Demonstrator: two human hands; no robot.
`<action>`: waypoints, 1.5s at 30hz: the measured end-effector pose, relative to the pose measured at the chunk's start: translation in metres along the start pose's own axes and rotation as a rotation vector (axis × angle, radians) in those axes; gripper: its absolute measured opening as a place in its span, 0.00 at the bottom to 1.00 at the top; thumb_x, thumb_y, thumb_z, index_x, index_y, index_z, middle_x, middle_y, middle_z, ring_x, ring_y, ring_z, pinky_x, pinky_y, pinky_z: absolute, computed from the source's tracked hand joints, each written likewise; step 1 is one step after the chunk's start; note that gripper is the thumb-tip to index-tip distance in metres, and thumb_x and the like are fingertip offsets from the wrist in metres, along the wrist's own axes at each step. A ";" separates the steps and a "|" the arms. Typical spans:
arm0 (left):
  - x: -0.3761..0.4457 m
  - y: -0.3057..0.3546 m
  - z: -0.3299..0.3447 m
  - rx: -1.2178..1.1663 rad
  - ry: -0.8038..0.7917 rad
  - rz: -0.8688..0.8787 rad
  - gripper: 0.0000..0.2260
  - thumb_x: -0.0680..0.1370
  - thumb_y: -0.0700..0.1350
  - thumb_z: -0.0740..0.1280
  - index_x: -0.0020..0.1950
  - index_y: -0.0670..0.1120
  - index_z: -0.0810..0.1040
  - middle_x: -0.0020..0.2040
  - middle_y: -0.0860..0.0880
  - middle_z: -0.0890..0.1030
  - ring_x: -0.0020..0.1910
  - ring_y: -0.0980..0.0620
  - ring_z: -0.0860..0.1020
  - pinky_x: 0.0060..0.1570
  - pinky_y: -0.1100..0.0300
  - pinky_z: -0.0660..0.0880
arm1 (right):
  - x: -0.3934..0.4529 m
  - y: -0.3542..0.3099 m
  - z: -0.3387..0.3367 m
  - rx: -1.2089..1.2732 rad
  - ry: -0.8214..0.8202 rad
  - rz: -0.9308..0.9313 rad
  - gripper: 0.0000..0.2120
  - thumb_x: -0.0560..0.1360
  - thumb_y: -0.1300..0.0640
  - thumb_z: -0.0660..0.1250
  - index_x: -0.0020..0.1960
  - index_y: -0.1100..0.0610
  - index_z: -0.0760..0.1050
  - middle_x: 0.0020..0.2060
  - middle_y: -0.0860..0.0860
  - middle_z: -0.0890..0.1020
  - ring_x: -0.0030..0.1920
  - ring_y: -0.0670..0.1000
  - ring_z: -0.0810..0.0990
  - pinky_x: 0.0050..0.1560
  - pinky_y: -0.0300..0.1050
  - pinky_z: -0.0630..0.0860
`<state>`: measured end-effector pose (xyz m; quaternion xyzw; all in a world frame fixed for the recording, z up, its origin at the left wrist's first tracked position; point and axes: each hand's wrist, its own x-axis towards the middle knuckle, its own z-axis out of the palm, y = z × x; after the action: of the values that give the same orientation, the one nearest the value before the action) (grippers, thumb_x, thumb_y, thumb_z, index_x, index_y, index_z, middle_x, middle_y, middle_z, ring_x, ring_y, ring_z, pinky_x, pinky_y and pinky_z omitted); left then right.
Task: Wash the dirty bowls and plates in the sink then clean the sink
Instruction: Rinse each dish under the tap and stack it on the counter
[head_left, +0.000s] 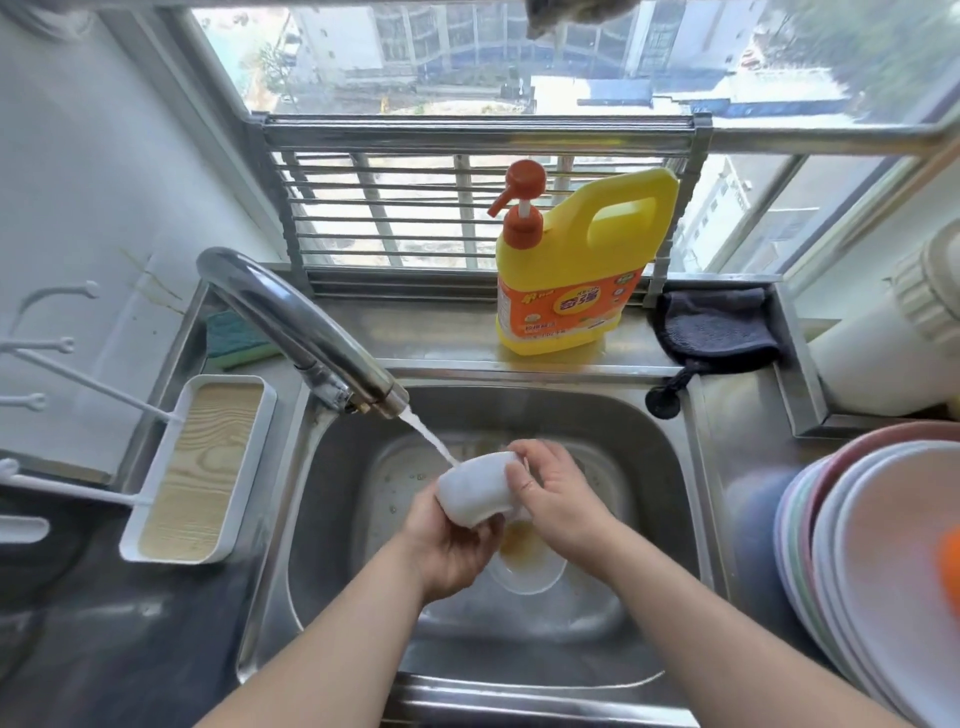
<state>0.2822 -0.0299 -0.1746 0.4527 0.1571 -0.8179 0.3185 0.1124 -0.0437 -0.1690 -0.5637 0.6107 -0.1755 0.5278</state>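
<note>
White bowl (475, 491) sits mid-frame over the sink (670, 499), tipped on its side under the tap (311, 332) stream. Left hand (452, 545) cups it from below with fingers curled round the wall, right hand (556, 499) pinches the rim. I'd say rotate it slowly so the water hits the whole inside, and rub with the thumb. Another dirty bowl (527, 569) waits below on the sink floor, orangey gunk in it. Soap (571, 270) is up on the ledge, sponge (236, 338) at left.
</note>
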 end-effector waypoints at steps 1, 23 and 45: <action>0.001 -0.001 -0.006 0.009 -0.032 -0.054 0.23 0.81 0.55 0.67 0.66 0.38 0.82 0.58 0.37 0.82 0.45 0.39 0.85 0.40 0.51 0.86 | 0.001 -0.007 -0.001 -0.007 0.007 0.011 0.06 0.83 0.42 0.63 0.49 0.40 0.75 0.52 0.43 0.77 0.55 0.48 0.76 0.60 0.51 0.74; -0.008 0.000 0.023 -0.013 0.221 0.247 0.14 0.88 0.44 0.60 0.63 0.35 0.79 0.52 0.38 0.87 0.45 0.41 0.88 0.39 0.48 0.86 | 0.001 -0.003 0.014 1.326 0.245 0.840 0.16 0.87 0.51 0.59 0.65 0.62 0.75 0.48 0.62 0.88 0.42 0.62 0.88 0.38 0.60 0.86; -0.012 0.019 -0.038 0.117 0.394 0.191 0.19 0.84 0.56 0.66 0.64 0.42 0.82 0.56 0.38 0.87 0.57 0.37 0.84 0.54 0.42 0.82 | 0.007 -0.034 0.073 0.666 0.057 0.485 0.19 0.77 0.41 0.73 0.50 0.58 0.82 0.46 0.58 0.87 0.51 0.64 0.86 0.53 0.60 0.82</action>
<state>0.3235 -0.0194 -0.1846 0.6344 0.1249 -0.6875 0.3306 0.1919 -0.0321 -0.1723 -0.1964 0.6501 -0.2497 0.6903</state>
